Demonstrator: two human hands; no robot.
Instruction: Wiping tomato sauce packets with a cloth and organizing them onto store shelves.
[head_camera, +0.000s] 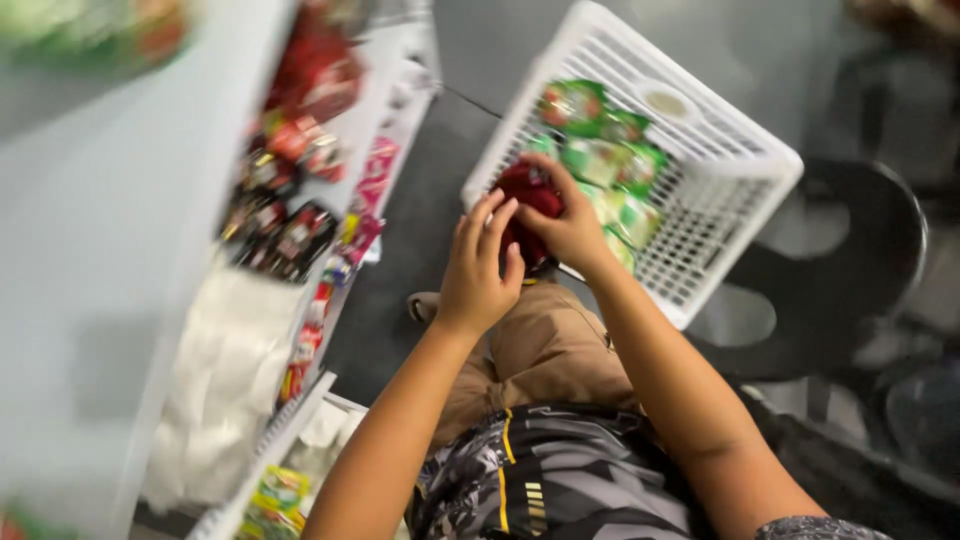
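Note:
Both my hands meet over the near corner of a white plastic basket (730, 180). My left hand (478, 272) and my right hand (565, 222) grip a bundle of dark red packets (524, 190) between them, held at the basket's rim. Inside the basket lie several green snack packets (600, 160). The picture is motion-blurred, so the finger contact is not sharp.
White shelves (120, 260) fill the left, stocked with red and dark packets (290, 230) and white bags (225, 380); green packets (275, 495) sit on a lower shelf. A dark round stool (860, 270) stands under the basket. My tan trousers (545, 350) and the dark floor (420, 220) lie below.

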